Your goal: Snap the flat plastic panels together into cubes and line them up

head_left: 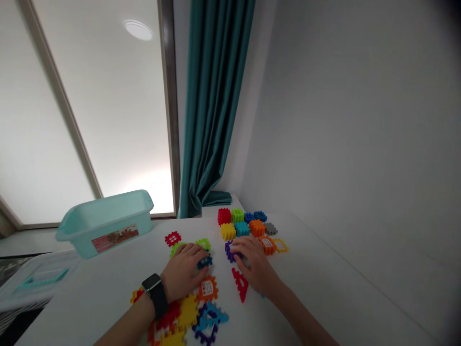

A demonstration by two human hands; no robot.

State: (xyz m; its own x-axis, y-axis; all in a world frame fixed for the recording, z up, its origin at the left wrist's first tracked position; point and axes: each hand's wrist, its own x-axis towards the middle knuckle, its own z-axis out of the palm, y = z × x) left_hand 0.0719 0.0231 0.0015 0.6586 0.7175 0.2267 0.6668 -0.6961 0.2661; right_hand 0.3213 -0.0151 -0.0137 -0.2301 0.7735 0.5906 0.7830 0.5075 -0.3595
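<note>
My left hand, with a black watch on its wrist, has thumb and fingers around a dark blue interlocking tile. Green tiles lie just beyond those fingers, partly covered. My right hand has its fingers on a stack of purple interlocking tiles, with the thumb at its near side. Close to that hand are a red triangular piece and an orange tile. An orange tile with a white grid lies below my left thumb.
Sorted stacks, including a red one and an orange one, stand at the back. Loose yellow tiles and a light blue piece lie in front. A mint bin and its clear lid are at left; a wall rises at right.
</note>
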